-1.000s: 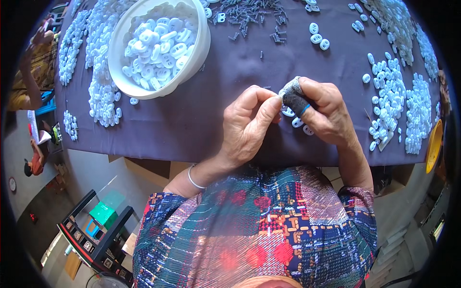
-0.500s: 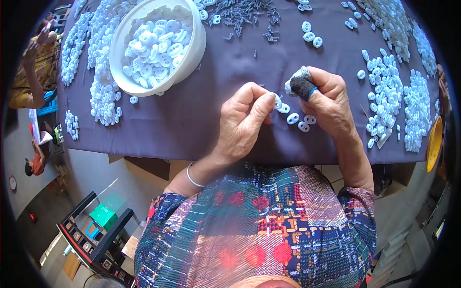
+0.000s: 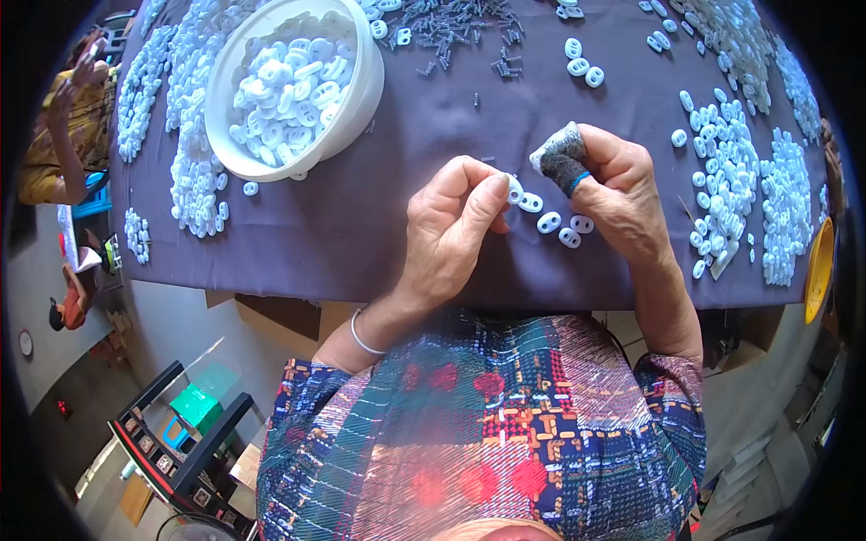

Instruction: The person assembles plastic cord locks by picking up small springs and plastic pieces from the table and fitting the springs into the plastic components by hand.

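The left hand (image 3: 451, 230) grasps a white piece (image 3: 515, 189) between thumb and finger, near the middle of the frame, a little above the surface (image 3: 388, 257) as it seems. The right hand (image 3: 624, 194) is to the right of it, with the fingers curled and a dark cover (image 3: 564, 160) on a digit; whether it pinches something, I cannot tell. Four loose pieces (image 3: 548, 222) lie between and below the hands.

Such a piece is probably very light, stiff and smooth, so it may slip or turn easily. I would take it by its rounded edge, with the fingertips, and leave the holes free. The small springs (image 3: 451, 34) at the upper middle look light also, and easy to lose.

The thumb hides a part of the held piece, and the fingers under it are mostly not visible. The bowl (image 3: 359, 126) and the springs are cut by the upper border.
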{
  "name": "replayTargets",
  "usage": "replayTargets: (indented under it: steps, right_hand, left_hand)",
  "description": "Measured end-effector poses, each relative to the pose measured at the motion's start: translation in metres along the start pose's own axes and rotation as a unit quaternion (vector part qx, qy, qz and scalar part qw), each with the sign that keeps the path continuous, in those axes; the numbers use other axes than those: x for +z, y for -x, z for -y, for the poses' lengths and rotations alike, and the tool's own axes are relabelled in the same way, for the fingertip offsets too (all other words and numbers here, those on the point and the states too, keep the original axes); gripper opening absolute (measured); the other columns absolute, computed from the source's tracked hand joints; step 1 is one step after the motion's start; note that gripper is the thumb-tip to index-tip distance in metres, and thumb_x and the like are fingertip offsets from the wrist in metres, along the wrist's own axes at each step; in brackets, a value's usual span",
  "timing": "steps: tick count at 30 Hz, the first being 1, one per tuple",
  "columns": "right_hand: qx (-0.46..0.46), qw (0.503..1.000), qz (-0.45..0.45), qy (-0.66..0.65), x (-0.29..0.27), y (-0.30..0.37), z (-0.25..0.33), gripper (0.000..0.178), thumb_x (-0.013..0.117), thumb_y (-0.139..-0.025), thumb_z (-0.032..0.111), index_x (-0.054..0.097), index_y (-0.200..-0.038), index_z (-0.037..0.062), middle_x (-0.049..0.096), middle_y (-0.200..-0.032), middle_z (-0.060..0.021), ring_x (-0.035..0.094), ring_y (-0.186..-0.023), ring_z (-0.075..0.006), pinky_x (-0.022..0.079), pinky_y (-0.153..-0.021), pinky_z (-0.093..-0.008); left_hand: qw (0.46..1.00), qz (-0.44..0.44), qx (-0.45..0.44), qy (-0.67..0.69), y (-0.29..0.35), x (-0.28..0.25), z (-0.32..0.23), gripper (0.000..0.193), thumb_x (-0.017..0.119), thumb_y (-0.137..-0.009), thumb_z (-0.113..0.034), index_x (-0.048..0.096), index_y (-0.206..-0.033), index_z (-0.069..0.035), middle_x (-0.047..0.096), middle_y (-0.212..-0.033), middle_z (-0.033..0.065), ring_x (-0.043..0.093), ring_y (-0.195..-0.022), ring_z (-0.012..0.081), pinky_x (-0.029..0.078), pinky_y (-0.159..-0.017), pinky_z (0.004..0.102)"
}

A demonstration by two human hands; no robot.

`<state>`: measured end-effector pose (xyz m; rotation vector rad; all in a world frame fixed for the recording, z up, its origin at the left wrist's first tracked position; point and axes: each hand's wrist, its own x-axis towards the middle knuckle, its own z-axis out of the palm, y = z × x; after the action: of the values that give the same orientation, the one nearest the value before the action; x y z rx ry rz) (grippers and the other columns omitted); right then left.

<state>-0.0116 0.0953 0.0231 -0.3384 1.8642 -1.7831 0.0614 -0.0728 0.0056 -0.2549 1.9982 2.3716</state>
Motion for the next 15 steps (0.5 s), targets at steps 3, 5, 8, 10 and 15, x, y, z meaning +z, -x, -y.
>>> replayTargets:
  steps: [3,5,8,10,15]
  right_hand:
    - [-0.053,0.997,-0.028,0.055,-0.002,-0.001,-0.007,0.01,0.056,-0.078,-0.002,0.06,-0.087,-0.0008,0.051,-0.069,0.0057,0.043,-0.062,-0.0001,0.035,-0.052,-0.0171]
    - [-0.137,0.966,-0.048,0.213,-0.002,-0.003,-0.007,0.013,0.058,-0.074,-0.004,0.057,-0.087,-0.0017,0.053,-0.068,-0.0001,0.048,-0.061,-0.007,0.039,-0.054,-0.0217]
    - [-0.208,0.908,-0.097,0.35,0.001,-0.005,-0.015,0.017,0.058,-0.071,-0.004,0.054,-0.088,-0.0022,0.054,-0.071,-0.0089,0.053,-0.059,-0.0182,0.043,-0.056,-0.0272]
    - [-0.209,0.9,-0.122,0.363,0.003,-0.005,-0.015,0.021,0.058,-0.069,-0.005,0.053,-0.09,-0.0021,0.054,-0.077,-0.0141,0.055,-0.064,-0.0278,0.045,-0.06,-0.0317]
    - [-0.258,0.882,-0.145,0.367,-0.002,-0.004,-0.016,0.026,0.058,-0.065,-0.006,0.053,-0.09,-0.0023,0.054,-0.082,-0.0148,0.056,-0.075,-0.0325,0.046,-0.066,-0.0356]
  left_hand:
    - [1.0,0.011,0.002,0.0,0.0,0.001,-0.001,0.019,0.054,-0.092,-0.018,0.057,-0.086,0.0,0.055,-0.074,0.0007,0.052,-0.065,0.0062,0.045,-0.058,0.0204]
    - [1.0,0.011,-0.006,-0.02,-0.001,0.0,-0.002,0.019,0.053,-0.092,-0.018,0.057,-0.085,0.0,0.055,-0.074,0.0008,0.051,-0.065,0.0061,0.045,-0.058,0.0198]
    - [0.999,0.014,-0.032,-0.034,-0.003,0.0,-0.004,0.018,0.056,-0.091,-0.017,0.057,-0.087,0.0,0.055,-0.072,0.0014,0.051,-0.064,0.0058,0.045,-0.056,0.0218]
    - [0.988,0.024,-0.036,-0.146,-0.005,-0.001,-0.011,0.016,0.059,-0.088,-0.016,0.057,-0.085,-0.001,0.055,-0.071,0.0029,0.053,-0.062,0.0093,0.045,-0.055,0.0251]
    - [0.797,0.004,0.244,-0.552,-0.019,-0.001,-0.043,0.014,0.063,-0.082,-0.013,0.057,-0.078,-0.001,0.055,-0.07,0.0111,0.057,-0.056,0.0237,0.045,-0.054,0.03]
